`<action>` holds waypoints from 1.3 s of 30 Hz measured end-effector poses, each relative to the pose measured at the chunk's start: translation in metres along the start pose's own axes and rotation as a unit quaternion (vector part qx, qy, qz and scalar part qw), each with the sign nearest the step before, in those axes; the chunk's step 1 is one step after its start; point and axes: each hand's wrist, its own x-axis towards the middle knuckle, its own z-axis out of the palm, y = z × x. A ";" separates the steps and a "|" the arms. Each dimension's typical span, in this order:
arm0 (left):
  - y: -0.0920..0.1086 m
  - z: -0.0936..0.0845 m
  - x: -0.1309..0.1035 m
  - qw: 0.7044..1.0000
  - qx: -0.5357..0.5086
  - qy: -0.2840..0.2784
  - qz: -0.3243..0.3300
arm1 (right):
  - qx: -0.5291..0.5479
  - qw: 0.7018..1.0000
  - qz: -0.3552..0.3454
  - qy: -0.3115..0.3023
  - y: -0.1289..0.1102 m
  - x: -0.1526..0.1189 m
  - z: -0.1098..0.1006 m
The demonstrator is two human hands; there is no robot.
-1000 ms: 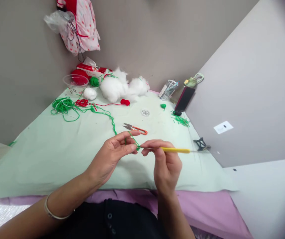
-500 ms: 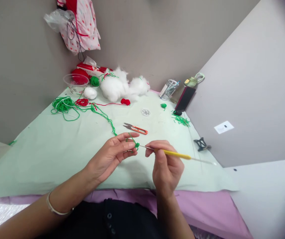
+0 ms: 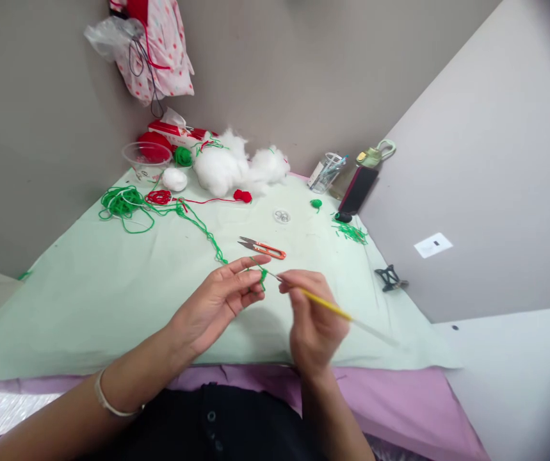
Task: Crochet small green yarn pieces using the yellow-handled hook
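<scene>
Between the thumb and fingers of my left hand is a small piece of green crochet work, with green yarn running back from that hand across the table. My right hand is closed around the yellow handle of a crochet hook. The hook's thin metal tip points left and meets the green piece; whether a loop lies on it is too small to tell. The hook's rear end is blurred. Just beyond my hands lie orange-handled thread snips.
White stuffing, a clear plastic bowl and a red tissue box stand at the back. Green yarn tangles lie left. A clear cup, a phone and green thread scraps are at right.
The rear end of the hook has swung down and toward me, so it slants more steeply. My right hand has shifted slightly left; the green piece has turned and hangs lower.
</scene>
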 end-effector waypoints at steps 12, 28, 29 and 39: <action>0.003 0.008 -0.008 0.991 0.115 -0.004 0.071 | 0.248 0.950 0.187 -0.011 0.002 0.006 -0.001; -0.002 0.003 -0.003 0.998 0.056 0.013 0.023 | -0.126 0.984 -0.123 -0.032 0.006 -0.008 0.004; -0.002 0.003 -0.003 0.999 0.037 0.011 0.007 | -0.077 0.994 -0.076 -0.022 0.004 -0.006 0.002; -0.001 0.013 -0.010 0.995 0.084 -0.010 0.046 | 0.198 0.968 0.154 -0.028 0.000 0.004 0.000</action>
